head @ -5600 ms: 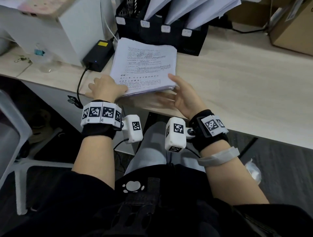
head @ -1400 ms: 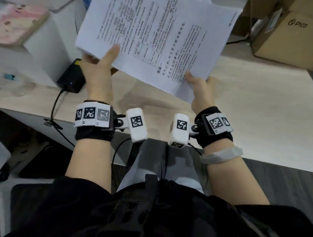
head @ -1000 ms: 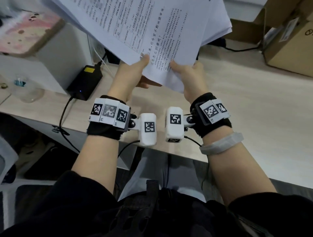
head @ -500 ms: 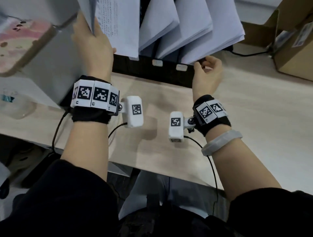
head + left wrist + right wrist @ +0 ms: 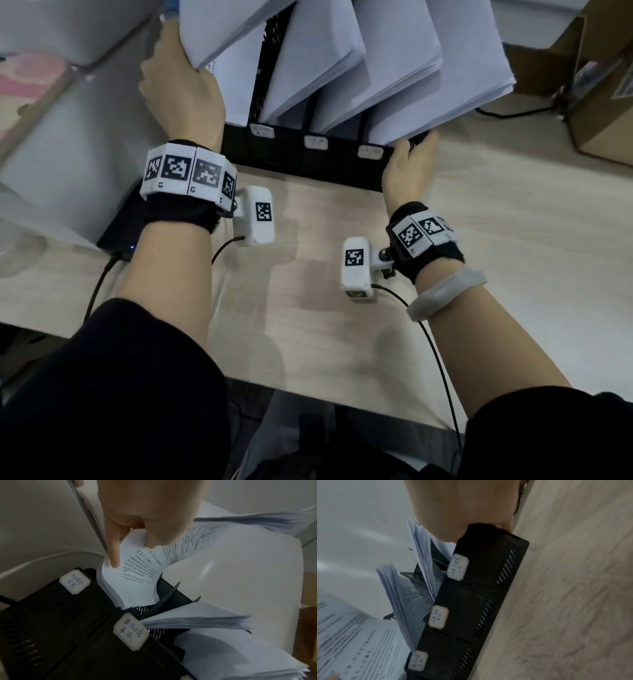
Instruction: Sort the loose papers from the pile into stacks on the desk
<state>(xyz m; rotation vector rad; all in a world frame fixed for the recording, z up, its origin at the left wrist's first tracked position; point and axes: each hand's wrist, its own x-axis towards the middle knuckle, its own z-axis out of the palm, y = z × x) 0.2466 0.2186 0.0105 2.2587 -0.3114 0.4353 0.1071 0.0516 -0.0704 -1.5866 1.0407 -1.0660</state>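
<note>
Black plastic forms the file organiser [image 5: 308, 161], which stands at 12 o'clock on the wooden desk [image 5: 496, 257] in the head view; three of its slots hold leaning paper stacks [image 5: 394, 68]. At 11 o'clock the left hand [image 5: 181, 85] holds the sheaf of papers [image 5: 212, 31] over the leftmost slot; at 1 o'clock the right hand [image 5: 407, 164] rests on the organiser's right end. In the left wrist view, the thumb and index finger [image 5: 113, 553] pinch the sheaf [image 5: 135, 577] from above, with its lower edge bowed and entering the first slot, beside a white label [image 5: 74, 582]. In the right wrist view, the right hand [image 5: 462, 509] covers the organiser's [image 5: 481, 588] end corner at 12 o'clock; its fingers are hidden, so their curl cannot be told. To do the step well, judged from this: keep the organiser braced, square the bowed lower edge against the slot's divider, lower the sheaf straight, and release only once the bottom edge is seated, since a curled corner is likely to catch or fold.
</note>
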